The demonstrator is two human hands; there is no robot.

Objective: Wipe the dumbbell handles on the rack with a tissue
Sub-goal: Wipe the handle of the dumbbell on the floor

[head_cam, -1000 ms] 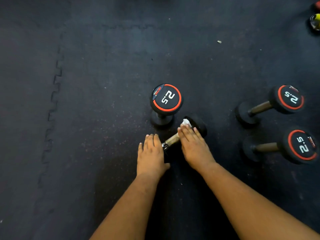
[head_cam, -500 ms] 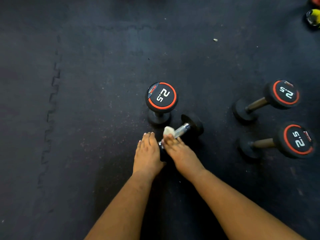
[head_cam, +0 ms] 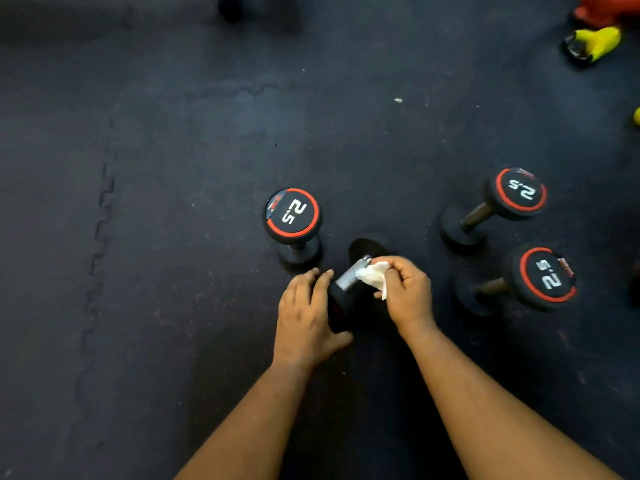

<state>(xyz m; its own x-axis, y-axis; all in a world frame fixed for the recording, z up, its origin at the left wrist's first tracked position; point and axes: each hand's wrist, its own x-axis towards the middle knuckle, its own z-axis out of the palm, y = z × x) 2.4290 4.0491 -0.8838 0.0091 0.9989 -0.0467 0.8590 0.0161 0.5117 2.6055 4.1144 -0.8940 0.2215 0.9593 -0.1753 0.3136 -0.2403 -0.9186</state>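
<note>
Right grip (head_cam: 403,289) pinches white tissue (head_cam: 372,277) against the tilted dumbbell's handle (head_cam: 349,277). Left grip (head_cam: 306,317) spread flat on its near head, fingers open. Dumbbell rests on floor (head_cam: 156,237) between both grips.

Both forearms bare, no sleeves or jewellery.

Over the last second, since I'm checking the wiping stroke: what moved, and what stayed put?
The right hand slid the tissue down the handle toward the near end, then back up; it now pinches the tissue beside the handle, leaving shiny metal bare. The left hand stayed pressed on the near weight. The three other dumbbells did not move.
</note>
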